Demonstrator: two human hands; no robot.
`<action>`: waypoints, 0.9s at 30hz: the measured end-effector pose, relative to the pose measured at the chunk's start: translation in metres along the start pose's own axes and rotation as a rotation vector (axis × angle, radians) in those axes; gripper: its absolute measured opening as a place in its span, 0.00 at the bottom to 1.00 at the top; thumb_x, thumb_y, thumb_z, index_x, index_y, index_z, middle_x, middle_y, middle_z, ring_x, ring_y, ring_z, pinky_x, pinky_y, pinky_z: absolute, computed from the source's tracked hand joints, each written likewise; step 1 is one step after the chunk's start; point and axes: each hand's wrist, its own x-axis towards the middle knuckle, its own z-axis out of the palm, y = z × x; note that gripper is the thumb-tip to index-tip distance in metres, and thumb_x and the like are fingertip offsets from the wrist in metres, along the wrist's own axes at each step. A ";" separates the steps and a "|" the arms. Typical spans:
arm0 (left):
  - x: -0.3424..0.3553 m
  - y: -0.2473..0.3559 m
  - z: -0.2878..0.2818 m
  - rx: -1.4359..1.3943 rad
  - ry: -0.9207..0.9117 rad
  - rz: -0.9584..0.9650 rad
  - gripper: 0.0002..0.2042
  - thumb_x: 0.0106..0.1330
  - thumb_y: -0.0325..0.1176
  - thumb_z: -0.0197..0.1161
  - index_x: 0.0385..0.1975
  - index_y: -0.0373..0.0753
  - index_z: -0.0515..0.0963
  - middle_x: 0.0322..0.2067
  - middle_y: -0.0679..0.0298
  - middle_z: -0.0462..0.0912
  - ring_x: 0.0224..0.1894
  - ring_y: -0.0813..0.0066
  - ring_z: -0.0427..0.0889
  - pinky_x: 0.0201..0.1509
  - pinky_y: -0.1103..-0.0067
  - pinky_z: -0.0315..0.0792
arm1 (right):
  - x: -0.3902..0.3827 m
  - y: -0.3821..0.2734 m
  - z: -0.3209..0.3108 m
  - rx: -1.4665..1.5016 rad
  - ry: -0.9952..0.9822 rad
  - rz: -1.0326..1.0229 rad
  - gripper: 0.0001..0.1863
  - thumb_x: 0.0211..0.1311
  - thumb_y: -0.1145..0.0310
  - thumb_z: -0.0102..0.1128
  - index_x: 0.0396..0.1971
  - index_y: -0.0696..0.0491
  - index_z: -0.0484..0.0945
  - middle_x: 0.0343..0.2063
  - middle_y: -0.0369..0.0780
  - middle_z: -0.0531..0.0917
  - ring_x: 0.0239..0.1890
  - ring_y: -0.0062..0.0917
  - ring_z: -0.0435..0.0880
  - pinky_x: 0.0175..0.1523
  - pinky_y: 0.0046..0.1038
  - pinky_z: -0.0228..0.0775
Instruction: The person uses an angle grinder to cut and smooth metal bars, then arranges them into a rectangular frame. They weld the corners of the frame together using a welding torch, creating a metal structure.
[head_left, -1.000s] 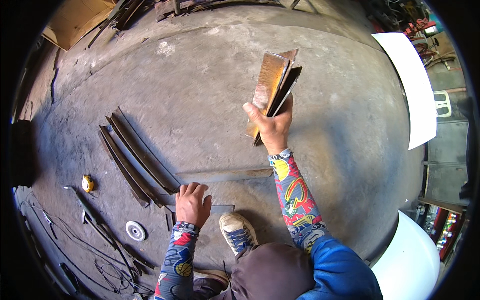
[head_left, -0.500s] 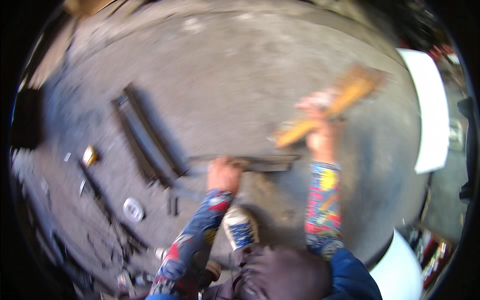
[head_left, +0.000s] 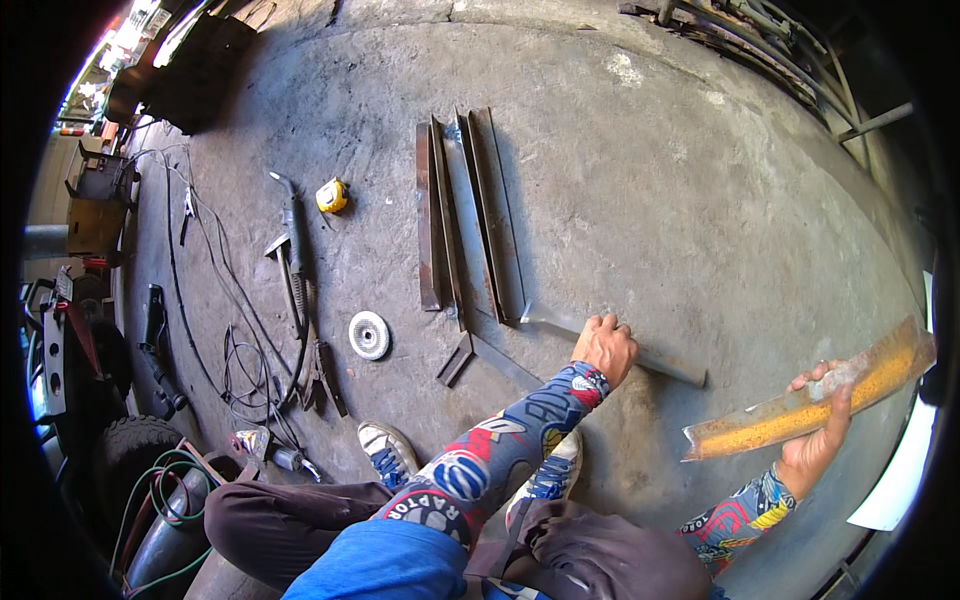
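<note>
My right hand [head_left: 820,430], out at the right, is closed round a length of rusty angle iron [head_left: 800,410] with worn yellow paint on its inner face. The piece is lifted off the floor and slants up to the right. In front of my feet, my left hand [head_left: 606,350] has its fingers wrapped round a grey metal bar [head_left: 672,369] lying low at the concrete. Beyond and left of that hand, several brown steel angle pieces [head_left: 468,215] lie side by side. A flat steel strip and a small dark bracket [head_left: 457,358] are nearer my shoes.
To the left lie a white grinding disc [head_left: 369,335], a yellow tape measure [head_left: 332,195], a hammer [head_left: 284,262], a welding torch [head_left: 293,225] and tangled cables [head_left: 245,375]. A grey cylinder [head_left: 175,510] stands at lower left. A white sheet [head_left: 893,480] edges the right side.
My view has turned, so the floor items appear farther right. My right hand has moved outward and nearer to me with the yellow angle iron. The left still grips a bar.
</note>
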 end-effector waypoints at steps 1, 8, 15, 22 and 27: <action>0.000 0.001 -0.006 -0.052 -0.006 -0.008 0.04 0.57 0.34 0.63 0.27 0.46 0.85 0.34 0.66 0.83 0.45 0.64 0.79 0.49 0.67 0.71 | -0.001 -0.001 -0.002 0.016 -0.005 -0.011 0.26 0.67 0.55 0.69 0.56 0.54 0.72 0.40 0.40 0.78 0.42 0.28 0.80 0.49 0.33 0.75; -0.016 -0.013 -0.084 -0.859 0.428 -0.205 0.07 0.61 0.27 0.71 0.37 0.34 0.83 0.30 0.51 0.83 0.34 0.54 0.84 0.38 0.68 0.76 | 0.000 0.050 0.036 -0.043 -0.082 -0.199 0.32 0.62 0.52 0.73 0.57 0.56 0.71 0.43 0.41 0.79 0.45 0.32 0.80 0.52 0.39 0.76; -0.013 -0.009 -0.119 -0.967 0.527 -0.013 0.08 0.63 0.24 0.68 0.41 0.34 0.82 0.29 0.51 0.82 0.33 0.58 0.84 0.39 0.70 0.76 | -0.009 0.104 0.124 -0.156 -0.226 -0.373 0.38 0.48 0.43 0.82 0.45 0.60 0.76 0.46 0.42 0.81 0.47 0.30 0.80 0.55 0.35 0.72; -0.030 -0.016 -0.102 -0.840 0.378 -0.016 0.12 0.64 0.20 0.60 0.47 0.35 0.80 0.38 0.45 0.84 0.44 0.40 0.83 0.46 0.59 0.78 | -0.022 0.130 0.139 -0.330 -0.472 -0.256 0.58 0.44 0.34 0.76 0.68 0.61 0.66 0.68 0.45 0.72 0.70 0.36 0.71 0.74 0.40 0.62; -0.021 -0.021 -0.111 -0.806 0.316 0.051 0.13 0.63 0.19 0.60 0.47 0.34 0.80 0.37 0.44 0.84 0.42 0.40 0.84 0.44 0.60 0.78 | 0.008 0.118 0.130 -0.267 -0.714 -0.184 0.56 0.49 0.48 0.82 0.71 0.61 0.61 0.68 0.47 0.72 0.71 0.35 0.70 0.74 0.37 0.62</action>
